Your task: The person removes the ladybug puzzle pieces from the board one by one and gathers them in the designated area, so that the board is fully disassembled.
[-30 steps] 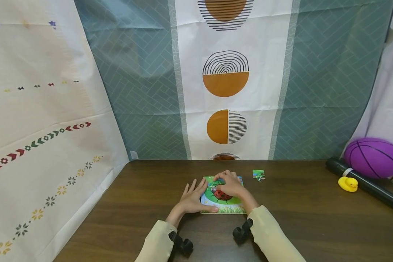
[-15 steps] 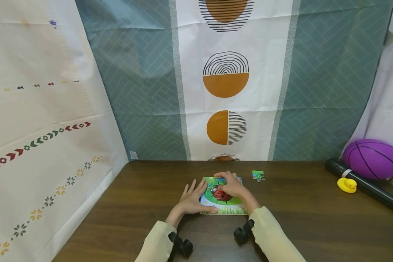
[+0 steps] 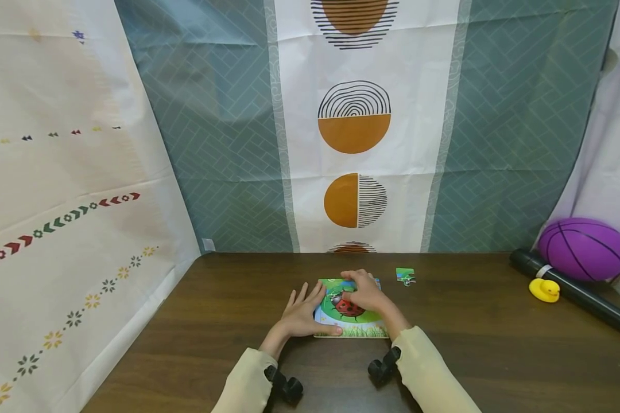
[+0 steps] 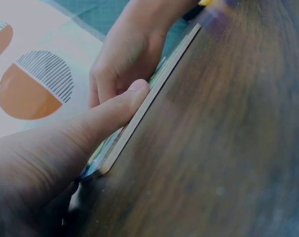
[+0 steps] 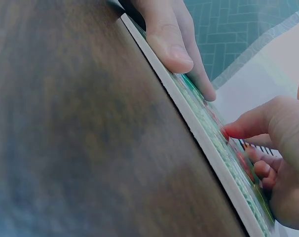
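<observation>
A ladybug jigsaw puzzle (image 3: 359, 330) in a thin board lies flat on the table, mostly green, with the red ladybug in its middle. My left hand (image 3: 302, 315) steadies its left side, fingers spread and straight, thumb pressing the near edge; that thumb also shows in the left wrist view. Over the upper middle, my right hand (image 3: 368, 291) pinches at a puzzle piece with bent fingers and thumb, the piece mostly hidden beneath them. In the right wrist view the right thumb (image 5: 243, 126) meets the picture surface. A loose puzzle piece (image 3: 405, 276) lies beyond the board's right corner.
On the right of the brown table (image 3: 465, 344) sit a yellow rubber duck (image 3: 545, 290), a long black tube (image 3: 578, 295) and a purple ball (image 3: 585, 249). A patterned cloth (image 3: 237, 143) hangs behind the table's far edge, with a white cloth at the left.
My right fingertips have shifted slightly to the right over the puzzle's upper part. The left hand stays in place on the board, and the loose piece has not moved.
</observation>
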`<state>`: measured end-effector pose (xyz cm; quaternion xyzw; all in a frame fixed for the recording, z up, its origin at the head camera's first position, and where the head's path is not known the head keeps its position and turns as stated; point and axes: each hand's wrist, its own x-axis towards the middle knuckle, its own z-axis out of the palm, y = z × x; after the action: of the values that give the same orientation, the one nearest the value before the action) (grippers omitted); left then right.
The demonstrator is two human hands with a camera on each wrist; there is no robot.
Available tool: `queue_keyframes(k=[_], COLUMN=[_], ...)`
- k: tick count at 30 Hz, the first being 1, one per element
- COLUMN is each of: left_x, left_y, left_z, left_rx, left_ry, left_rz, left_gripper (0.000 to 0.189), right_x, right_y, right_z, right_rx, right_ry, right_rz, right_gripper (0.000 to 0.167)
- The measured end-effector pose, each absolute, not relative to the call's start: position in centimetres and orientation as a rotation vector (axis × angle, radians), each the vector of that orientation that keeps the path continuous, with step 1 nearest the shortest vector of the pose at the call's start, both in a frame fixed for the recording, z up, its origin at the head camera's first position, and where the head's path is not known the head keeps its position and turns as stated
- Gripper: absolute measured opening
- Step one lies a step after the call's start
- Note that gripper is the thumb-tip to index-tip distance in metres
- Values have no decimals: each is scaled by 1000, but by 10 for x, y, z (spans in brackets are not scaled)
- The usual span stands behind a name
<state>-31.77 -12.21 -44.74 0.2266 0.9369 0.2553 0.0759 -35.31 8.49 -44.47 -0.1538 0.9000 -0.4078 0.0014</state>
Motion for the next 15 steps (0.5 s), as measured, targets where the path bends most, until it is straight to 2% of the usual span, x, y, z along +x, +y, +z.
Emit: queue_keyframes(k=[15], left_x=[-317], left_y=[-121], left_z=[-447], left_rx=[683], left_ry=[2811], left_rz=[767], left_gripper=[112], right_x=[-352], right_y=[92], right_z=[-444], right_rx=[-482], right_ry=[2882], right_rz=[-1157], right_gripper=[43])
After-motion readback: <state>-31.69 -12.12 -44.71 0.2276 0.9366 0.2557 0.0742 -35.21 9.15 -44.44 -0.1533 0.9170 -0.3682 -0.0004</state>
